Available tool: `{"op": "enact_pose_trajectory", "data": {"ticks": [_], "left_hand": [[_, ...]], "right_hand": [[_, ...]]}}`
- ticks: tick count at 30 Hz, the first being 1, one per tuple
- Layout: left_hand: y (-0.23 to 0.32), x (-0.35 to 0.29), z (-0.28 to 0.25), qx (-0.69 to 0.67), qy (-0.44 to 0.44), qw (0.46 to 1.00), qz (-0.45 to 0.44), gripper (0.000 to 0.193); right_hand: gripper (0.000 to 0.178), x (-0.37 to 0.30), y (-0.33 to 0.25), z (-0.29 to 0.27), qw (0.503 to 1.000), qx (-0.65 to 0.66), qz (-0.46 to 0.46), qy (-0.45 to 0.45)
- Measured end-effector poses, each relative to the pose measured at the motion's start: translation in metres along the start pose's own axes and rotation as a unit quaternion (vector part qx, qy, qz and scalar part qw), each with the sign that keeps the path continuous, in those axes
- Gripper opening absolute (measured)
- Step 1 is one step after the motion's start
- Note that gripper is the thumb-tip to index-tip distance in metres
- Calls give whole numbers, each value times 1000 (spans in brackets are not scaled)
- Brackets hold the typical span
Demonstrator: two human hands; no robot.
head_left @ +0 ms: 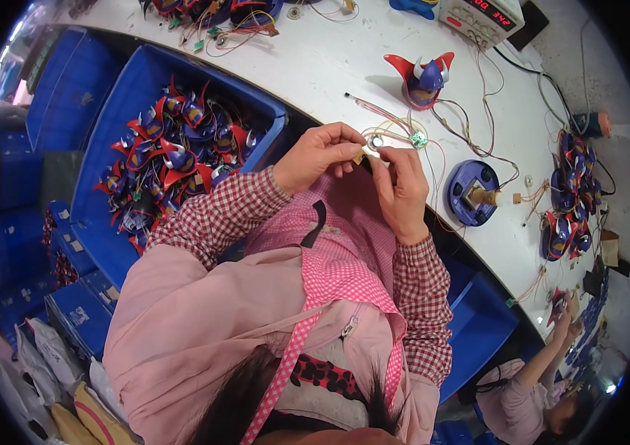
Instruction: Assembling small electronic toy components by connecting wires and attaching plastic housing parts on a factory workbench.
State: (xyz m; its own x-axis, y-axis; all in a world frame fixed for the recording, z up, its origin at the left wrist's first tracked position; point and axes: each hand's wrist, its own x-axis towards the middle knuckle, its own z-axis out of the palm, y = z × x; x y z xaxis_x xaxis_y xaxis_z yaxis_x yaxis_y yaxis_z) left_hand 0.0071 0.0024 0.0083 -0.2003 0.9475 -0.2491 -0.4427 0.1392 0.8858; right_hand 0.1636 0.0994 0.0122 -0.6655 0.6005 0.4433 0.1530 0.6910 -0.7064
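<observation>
At the table's front edge my hands are close together with fingertips pinched. My left hand (321,157) is closed on a small yellowish piece (359,157), mostly hidden by the fingers. Beside it, my right hand (402,189) is closed too, its thumb and forefinger pressed on something too small to name. Just beyond the fingertips is a small round metal disc (376,141). Thin coloured wires run from there to a green circuit board (419,139) on the table. Farther back stands a purple horned toy head (429,78) with red wings, trailing wires.
A blue bin (89,200) full of similar toy heads stands at my left. On the white table (330,74) are a round purple part (472,193), a power supply (482,21) and more toy heads (575,178). Another person (526,393) works at the lower right.
</observation>
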Motion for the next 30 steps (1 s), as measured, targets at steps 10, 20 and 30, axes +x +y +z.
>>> {"op": "enact_pose_trajectory", "data": {"ticks": [10,20,30], "left_hand": [[-10,-1,7,-16,7,1000,14,20],[-16,-2,18,-12,20,1000,4,23],[7,40,103,540,-47,752,376,89]], "right_hand": [[11,-8,-15,6,996,74,57,-10],[13,-20,-8,9,998,36,5,53],[36,-43,8,-126,958,32,172,227]]}}
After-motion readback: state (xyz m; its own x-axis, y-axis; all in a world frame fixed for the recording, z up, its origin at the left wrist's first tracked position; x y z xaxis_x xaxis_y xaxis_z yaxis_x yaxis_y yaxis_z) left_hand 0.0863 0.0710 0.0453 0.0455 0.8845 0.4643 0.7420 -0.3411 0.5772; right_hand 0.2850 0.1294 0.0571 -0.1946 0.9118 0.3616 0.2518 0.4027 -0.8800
